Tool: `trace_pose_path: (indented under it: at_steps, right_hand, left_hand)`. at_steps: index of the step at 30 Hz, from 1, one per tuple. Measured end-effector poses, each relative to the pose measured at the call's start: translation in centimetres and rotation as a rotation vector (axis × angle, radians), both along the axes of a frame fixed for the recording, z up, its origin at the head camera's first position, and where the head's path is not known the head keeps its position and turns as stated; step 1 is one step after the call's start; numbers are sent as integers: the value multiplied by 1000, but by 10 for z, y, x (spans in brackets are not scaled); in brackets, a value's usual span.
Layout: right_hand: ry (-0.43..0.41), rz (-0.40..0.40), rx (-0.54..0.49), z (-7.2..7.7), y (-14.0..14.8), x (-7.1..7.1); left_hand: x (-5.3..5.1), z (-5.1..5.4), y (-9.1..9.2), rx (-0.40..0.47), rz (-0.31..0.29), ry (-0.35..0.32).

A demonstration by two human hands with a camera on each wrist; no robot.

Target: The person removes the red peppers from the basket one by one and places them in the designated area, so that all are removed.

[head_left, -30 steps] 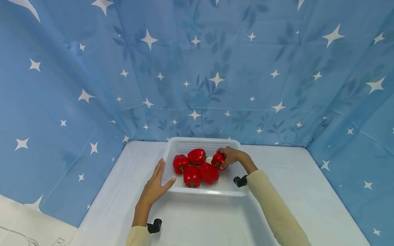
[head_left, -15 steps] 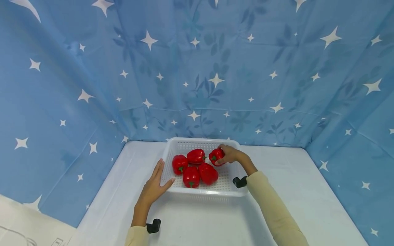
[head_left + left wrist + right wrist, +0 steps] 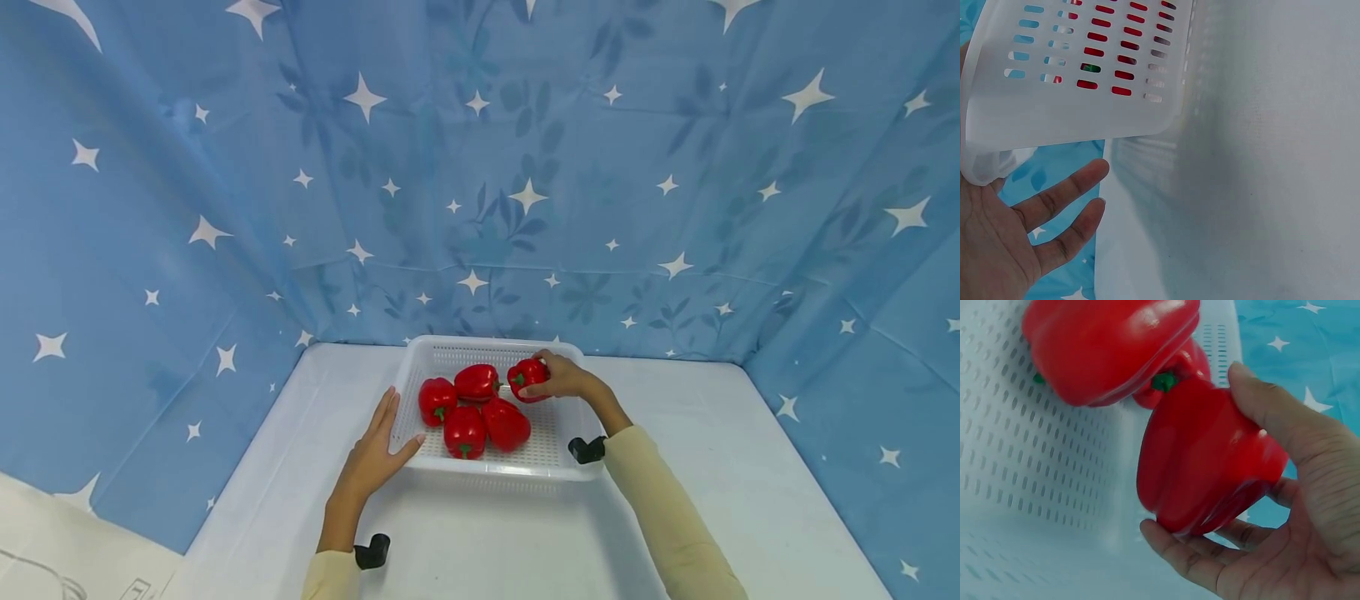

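A white slotted basket [image 3: 517, 468] holds several red peppers with green stems. My right hand [image 3: 562, 377] grips one pepper [image 3: 527, 379] at the basket's back right; in the right wrist view the thumb and fingers [image 3: 1185, 559] curl round this pepper [image 3: 1204, 456]. Left of it lies another pepper [image 3: 477, 382], with a pepper [image 3: 507, 424] nearer the front. My left hand [image 3: 371, 458] is at the basket's left wall with fingers spread. The left wrist view shows that hand [image 3: 1035, 237] beside the basket's rim [image 3: 982, 165], two fingers extended below it.
The basket stands near the back edge of a white-covered table [image 3: 480, 533]. A blue curtain [image 3: 450, 217] with white stars and leaf prints hangs behind and at both sides. Black wrist devices [image 3: 372, 552] sit on both wrists.
My right hand has moved slightly left and toward the back with its pepper, which now sits farther from the basket's front. The left hand has stayed at the basket's left side.
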State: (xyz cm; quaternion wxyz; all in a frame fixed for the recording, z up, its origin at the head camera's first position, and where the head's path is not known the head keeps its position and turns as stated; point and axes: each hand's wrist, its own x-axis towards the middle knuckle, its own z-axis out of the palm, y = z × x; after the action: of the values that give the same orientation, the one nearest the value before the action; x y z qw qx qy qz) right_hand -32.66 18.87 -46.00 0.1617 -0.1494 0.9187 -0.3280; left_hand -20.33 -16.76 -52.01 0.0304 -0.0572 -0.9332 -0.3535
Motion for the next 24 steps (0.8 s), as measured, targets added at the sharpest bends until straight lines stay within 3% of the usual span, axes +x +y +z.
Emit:
trace_pose_path:
  at_steps: [7,11,17,24]
  right_hand:
    - [-40,-39,-127,0,0,1]
    - [-35,-79,-183,3,1,3]
    - [-30,-76,-266,5,7,8]
    - [0,-93,-432,7,17,12]
  left_hand:
    - [1,0,-1,-4,-4,-2]
    - [0,2,-1,1,-6,3]
    - [2,2,0,-3,-4,9]
    - [1,2,1,-2,-16,24]
